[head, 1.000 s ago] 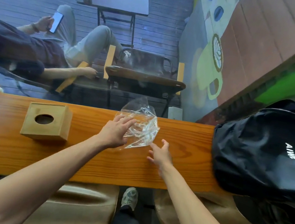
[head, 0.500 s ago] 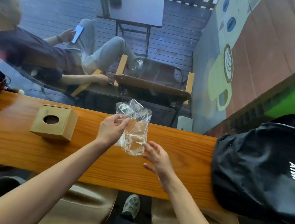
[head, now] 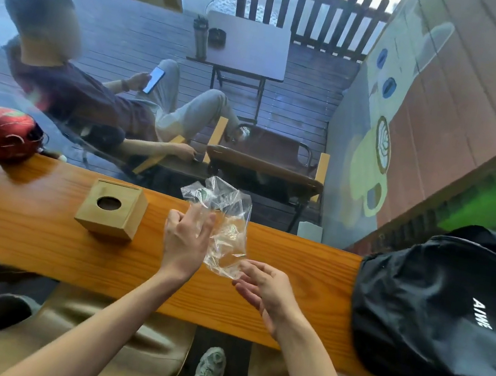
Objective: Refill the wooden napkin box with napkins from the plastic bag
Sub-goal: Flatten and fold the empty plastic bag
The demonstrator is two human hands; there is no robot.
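Observation:
A crumpled clear plastic bag [head: 230, 217] hangs above the wooden counter [head: 20, 225], and I cannot make out napkins inside it. My left hand [head: 185, 243] grips the bag's left side and holds it upright. Just below and to the right, my right hand [head: 266, 287] has its fingers apart, fingertips at the bag's lower corner. The wooden napkin box [head: 111, 209], with a round hole in its top, stands on the counter left of my left hand. No napkin shows in the hole.
A black backpack [head: 450, 307] covers the counter's right end. A red helmet [head: 3, 132] sits at the far left edge. Behind the glass beyond the counter a person [head: 75, 93] sits with a phone. Tan stools [head: 115, 346] stand under the counter.
My left hand has lifted the bag off the counter and turned it upright. My right hand has come up under the bag's lower corner. The camera has tilted up.

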